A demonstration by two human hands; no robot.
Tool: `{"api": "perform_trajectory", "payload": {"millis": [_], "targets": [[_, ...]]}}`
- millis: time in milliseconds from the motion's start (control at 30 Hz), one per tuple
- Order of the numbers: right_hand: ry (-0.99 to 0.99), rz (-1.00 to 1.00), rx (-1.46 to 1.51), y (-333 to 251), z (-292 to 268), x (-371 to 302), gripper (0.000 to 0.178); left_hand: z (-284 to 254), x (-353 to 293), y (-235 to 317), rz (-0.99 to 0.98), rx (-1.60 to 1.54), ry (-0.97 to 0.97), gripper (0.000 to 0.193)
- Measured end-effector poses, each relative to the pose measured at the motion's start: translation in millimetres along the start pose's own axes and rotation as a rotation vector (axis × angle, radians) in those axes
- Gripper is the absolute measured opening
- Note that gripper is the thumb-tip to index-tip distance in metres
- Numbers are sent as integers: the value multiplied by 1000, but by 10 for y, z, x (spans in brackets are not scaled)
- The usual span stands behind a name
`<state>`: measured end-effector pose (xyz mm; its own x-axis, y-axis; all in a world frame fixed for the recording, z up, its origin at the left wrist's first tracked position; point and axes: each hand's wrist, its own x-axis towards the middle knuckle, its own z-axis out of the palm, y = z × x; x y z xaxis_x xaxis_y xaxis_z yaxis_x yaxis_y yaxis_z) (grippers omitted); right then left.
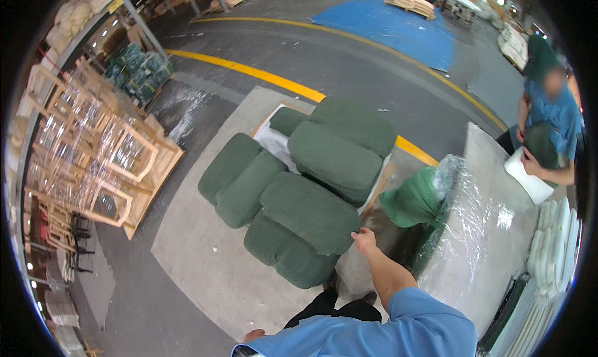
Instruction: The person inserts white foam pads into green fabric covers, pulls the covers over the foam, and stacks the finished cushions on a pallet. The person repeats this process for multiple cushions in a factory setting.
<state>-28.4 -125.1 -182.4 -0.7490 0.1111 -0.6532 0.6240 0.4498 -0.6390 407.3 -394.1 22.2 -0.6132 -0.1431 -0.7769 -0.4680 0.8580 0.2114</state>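
My right hand (363,238) is at the right corner of a dark green cushion (309,209), its fingers closed on the edge. This cushion lies partly over another dark green cushion (283,248) nearer to me. My left hand (254,335) hangs low near my left side, away from the cushions; only a small part of it shows, and its fingers cannot be made out. Further off, more plump green cushions (336,157) are piled on a pallet with white sheeting (272,139). A pair of green cushions (240,176) lies to the left.
A grey mat (205,263) spreads under the pile. On the right stand a plastic-covered table (479,232) and a green sack (408,198). A person (551,120) there holds a green cushion and a white pad. Wrapped wooden chair frames (93,151) stand on a pallet at the left.
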Motion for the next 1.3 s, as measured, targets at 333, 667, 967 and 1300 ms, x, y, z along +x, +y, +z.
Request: {"api": "perform_trajectory", "payload": {"millis": [333, 667, 967, 1300], "targets": [[-371, -189, 263, 170, -1389, -1856, 45, -797, 1190, 656, -82, -618, -205, 34], [185, -3, 311, 2249, -2583, -3593, 48, -1356, 1958, 2489, 426, -752, 41, 34], [441, 723, 452, 5521, -2057, -5940, 36, 396, 788, 4013, 788, -750, -182, 26], [549, 922, 797, 6223, -2410, -6628, 38, 2374, -167, 4616, 1177, 7, -358, 39]]}}
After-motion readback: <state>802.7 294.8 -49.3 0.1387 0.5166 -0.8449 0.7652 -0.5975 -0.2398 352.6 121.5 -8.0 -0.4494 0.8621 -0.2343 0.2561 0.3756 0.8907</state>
